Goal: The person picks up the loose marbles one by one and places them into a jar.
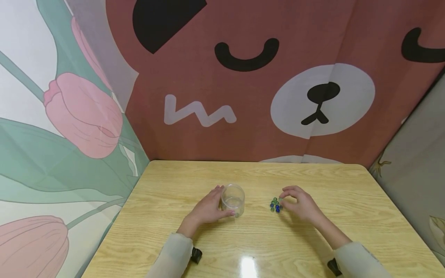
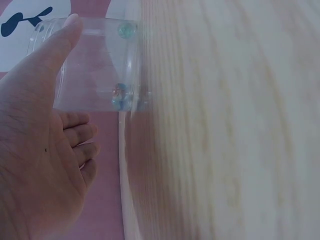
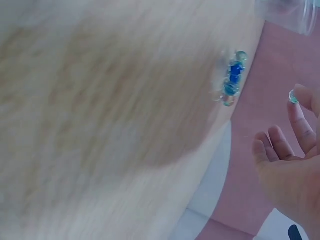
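A clear plastic jar (image 1: 232, 192) stands on the table. My left hand (image 1: 208, 208) holds it from the left, thumb at the near side and fingers behind. In the left wrist view a greenish marble (image 2: 124, 30) and a small cluster of marbles (image 2: 119, 98) lie at the bottom of the jar. My right hand (image 1: 303, 204) pinches a clear green glass marble (image 3: 293, 97) between thumb and index finger, raised off the table. Just left of that hand lies a group of several green and blue marbles (image 1: 277, 207). In the right wrist view these marbles line up along the table surface.
The wood-grain table (image 1: 264, 247) reaches back to a curtain (image 1: 250, 92) printed with a bear face. Another curtain with pink tulips (image 1: 83, 116) hangs along the left side. A grey patterned cloth (image 1: 413, 154) is on the right.
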A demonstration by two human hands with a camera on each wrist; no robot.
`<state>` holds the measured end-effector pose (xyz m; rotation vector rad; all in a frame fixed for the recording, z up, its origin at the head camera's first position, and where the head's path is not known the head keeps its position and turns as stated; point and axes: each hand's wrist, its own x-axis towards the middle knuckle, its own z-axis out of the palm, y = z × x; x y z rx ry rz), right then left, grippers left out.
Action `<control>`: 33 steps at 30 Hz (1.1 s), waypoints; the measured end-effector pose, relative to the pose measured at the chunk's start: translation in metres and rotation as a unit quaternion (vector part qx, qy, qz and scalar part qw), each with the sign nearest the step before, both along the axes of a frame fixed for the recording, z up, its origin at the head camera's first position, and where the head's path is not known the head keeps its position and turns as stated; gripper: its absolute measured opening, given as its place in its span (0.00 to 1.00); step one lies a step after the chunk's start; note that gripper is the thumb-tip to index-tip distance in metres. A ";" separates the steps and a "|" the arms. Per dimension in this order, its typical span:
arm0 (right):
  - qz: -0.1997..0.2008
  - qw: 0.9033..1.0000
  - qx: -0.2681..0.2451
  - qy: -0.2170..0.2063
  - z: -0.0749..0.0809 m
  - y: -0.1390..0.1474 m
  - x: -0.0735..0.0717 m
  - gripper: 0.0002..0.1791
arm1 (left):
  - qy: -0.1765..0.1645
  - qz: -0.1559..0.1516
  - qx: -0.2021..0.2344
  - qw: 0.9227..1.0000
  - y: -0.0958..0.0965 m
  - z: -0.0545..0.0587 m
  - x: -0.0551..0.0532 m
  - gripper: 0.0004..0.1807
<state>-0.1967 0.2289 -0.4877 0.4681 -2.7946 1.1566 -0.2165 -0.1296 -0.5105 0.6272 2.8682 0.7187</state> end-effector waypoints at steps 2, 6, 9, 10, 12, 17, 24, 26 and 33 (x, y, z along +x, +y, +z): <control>0.004 1.000 0.000 0.004 0.002 -0.002 -0.001 0.07 | 0.000 0.001 0.001 1.000 0.000 0.000 0.000 0.59; 0.012 1.000 -0.009 0.007 0.006 -0.006 -0.003 0.07 | -0.001 0.002 0.002 1.000 0.000 0.001 0.000 0.59; 0.016 1.000 -0.018 0.011 0.008 -0.010 -0.005 0.07 | -0.003 0.002 0.005 1.000 0.000 0.001 0.000 0.59; 0.018 1.000 -0.022 0.012 0.009 -0.012 -0.005 0.06 | -0.004 0.002 0.005 1.000 0.000 0.002 0.000 0.59; 0.018 0.999 -0.029 0.012 0.010 -0.015 -0.006 0.06 | -0.005 0.001 0.008 1.000 0.000 0.003 0.001 0.59; 0.021 0.999 -0.033 0.017 0.013 -0.023 -0.008 0.06 | -0.002 -0.001 0.012 1.000 0.000 0.003 0.001 0.58; 0.024 0.998 -0.046 0.031 0.017 -0.036 -0.011 0.06 | -0.006 0.002 0.009 1.000 0.000 0.002 0.001 0.58; 0.024 0.998 -0.051 0.029 0.017 -0.039 -0.012 0.06 | -0.003 0.000 0.011 1.000 0.000 0.001 0.000 0.58; 0.024 0.997 -0.054 0.042 0.017 -0.052 -0.014 0.05 | 0.000 -0.002 0.010 1.000 0.000 -0.002 0.000 0.60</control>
